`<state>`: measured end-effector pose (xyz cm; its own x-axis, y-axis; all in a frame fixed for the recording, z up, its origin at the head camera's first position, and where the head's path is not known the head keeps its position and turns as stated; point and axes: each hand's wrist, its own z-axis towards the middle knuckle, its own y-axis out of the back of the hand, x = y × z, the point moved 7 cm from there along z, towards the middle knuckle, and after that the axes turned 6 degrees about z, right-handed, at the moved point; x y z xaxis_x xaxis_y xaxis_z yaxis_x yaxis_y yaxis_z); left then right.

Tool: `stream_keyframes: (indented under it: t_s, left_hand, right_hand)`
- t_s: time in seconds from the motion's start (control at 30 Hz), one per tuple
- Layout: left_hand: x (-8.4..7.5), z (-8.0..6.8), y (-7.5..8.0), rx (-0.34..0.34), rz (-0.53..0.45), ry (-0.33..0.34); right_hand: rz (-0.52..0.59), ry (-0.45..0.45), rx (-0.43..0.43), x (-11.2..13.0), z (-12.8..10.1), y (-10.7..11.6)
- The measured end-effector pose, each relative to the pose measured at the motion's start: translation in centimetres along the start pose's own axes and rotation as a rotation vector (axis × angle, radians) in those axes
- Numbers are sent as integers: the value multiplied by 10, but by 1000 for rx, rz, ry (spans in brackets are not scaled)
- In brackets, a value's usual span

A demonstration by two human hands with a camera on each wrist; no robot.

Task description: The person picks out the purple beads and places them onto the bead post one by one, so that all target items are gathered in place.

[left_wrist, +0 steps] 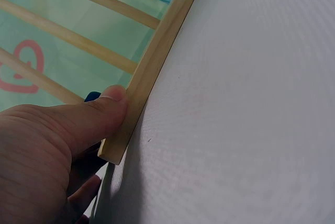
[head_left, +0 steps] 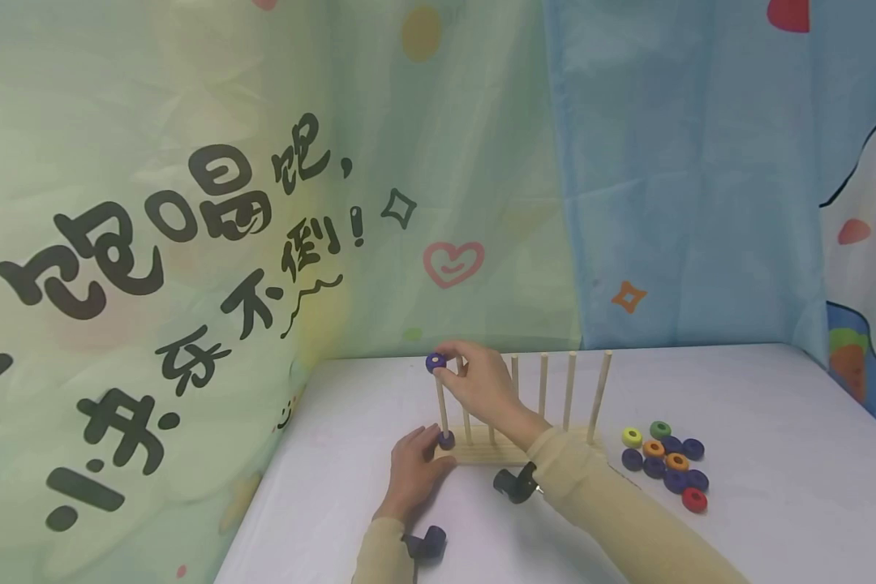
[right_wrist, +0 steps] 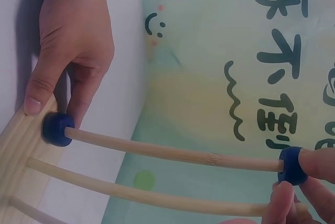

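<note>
A wooden peg rack (head_left: pixel 482 452) with a row of upright pegs stands on the table. My left hand (head_left: pixel 414 466) holds the left end of its base (left_wrist: pixel 149 67), thumb on the front edge and fingers round the end. One dark blue ring (right_wrist: pixel 57 129) sits at the foot of the leftmost peg (right_wrist: pixel 172 153), beside that hand. At the top of the same peg, my right hand (head_left: pixel 482 385) pinches another dark blue ring (right_wrist: pixel 293 166) between thumb and fingers. The peg's tip shows in this ring's hole in the head view.
Right of the rack, loose rings lie grouped on the white table (head_left: pixel 759 422): several dark blue ones (head_left: pixel 654 467), two orange (head_left: pixel 676 461), a yellow (head_left: pixel 632 438), a green (head_left: pixel 660 431) and a red (head_left: pixel 694 500). Printed curtains (head_left: pixel 438 178) hang behind and to the left.
</note>
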<state>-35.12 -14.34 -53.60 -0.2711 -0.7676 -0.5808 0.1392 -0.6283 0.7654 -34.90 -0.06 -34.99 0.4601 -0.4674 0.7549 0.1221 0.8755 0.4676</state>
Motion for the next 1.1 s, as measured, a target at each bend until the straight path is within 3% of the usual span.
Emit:
stream_keyframes:
  t_s: [0.7, 1.1]
  left_hand:
    - [3, -1, -4, 14, -29, 24]
    - [2, 0, -1, 18, -20, 13]
  right_hand:
    - [13, -6, 9, -3, -3, -1]
    - [186, -12, -89, 1, -14, 17]
